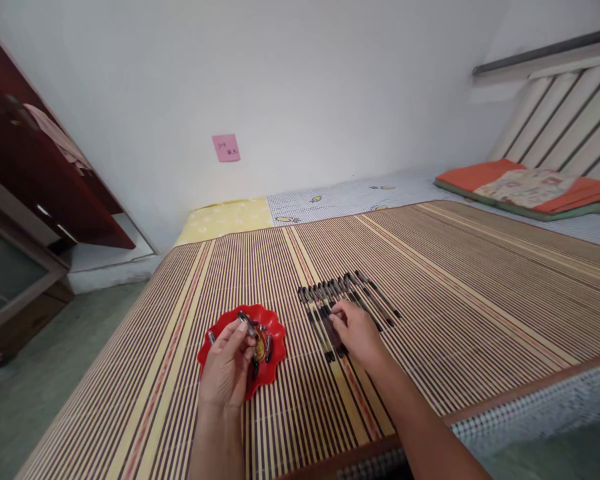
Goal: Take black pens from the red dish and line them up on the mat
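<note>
Fingers of left hand (pixel 227 370) pinch small dark piece (pixel 245 325) over red dish (pixel 276 331); right hand (pixel 357 333) covers pens (pixel 353 287), grip hidden.

Bamboo slats, glossy plastic, printed cloth
The mat (pixel 455 287) over the bed is thin bamboo slats, smooth with a dull sheen. The red scalloped dish (pixel 276 335) near its front edge looks like glossy plastic. The row of pens (pixel 353 293) beside it is dark, smooth plastic, and the small dark piece (pixel 246 325) pinched in the left hand (pixel 227 370) has a bright, metal-looking end. Beyond the mat's far edge lie a matt printed cloth sheet (pixel 340 197) and an orange cloth pillow (pixel 525 187). The pink note (pixel 226 147) is matt paper on a matt painted wall (pixel 330 80); the cabinet (pixel 40 180) is dark red polished wood
</note>
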The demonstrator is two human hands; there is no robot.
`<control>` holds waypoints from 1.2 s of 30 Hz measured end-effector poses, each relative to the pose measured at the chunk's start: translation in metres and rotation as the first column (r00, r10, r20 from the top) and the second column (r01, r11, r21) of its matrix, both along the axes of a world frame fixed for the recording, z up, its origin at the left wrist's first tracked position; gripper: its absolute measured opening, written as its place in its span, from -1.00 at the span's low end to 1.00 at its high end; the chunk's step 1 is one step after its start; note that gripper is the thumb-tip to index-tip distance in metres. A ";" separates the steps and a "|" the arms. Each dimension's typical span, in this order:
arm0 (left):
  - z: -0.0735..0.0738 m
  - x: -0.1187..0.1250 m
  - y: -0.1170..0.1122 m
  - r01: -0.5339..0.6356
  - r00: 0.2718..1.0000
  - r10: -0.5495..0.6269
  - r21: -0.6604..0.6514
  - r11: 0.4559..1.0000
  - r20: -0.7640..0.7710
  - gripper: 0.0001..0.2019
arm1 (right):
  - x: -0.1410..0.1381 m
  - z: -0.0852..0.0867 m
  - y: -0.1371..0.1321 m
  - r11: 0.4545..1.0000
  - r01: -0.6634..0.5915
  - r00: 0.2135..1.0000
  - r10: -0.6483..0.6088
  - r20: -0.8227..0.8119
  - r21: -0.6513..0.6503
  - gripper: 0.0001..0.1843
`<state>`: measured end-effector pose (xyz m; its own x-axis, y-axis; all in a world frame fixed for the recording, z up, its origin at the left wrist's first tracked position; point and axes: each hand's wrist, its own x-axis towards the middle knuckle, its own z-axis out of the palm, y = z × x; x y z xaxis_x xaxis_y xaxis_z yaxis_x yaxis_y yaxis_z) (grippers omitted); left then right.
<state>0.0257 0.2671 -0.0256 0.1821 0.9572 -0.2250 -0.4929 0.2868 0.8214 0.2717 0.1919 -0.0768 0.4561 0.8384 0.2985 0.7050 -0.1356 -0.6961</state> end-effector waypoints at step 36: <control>0.003 0.022 -0.017 0.408 0.858 -0.309 0.178 0.895 -0.411 -0.58 | -0.071 0.028 -0.001 0.960 -0.147 0.817 0.253 -0.518 0.237 -0.97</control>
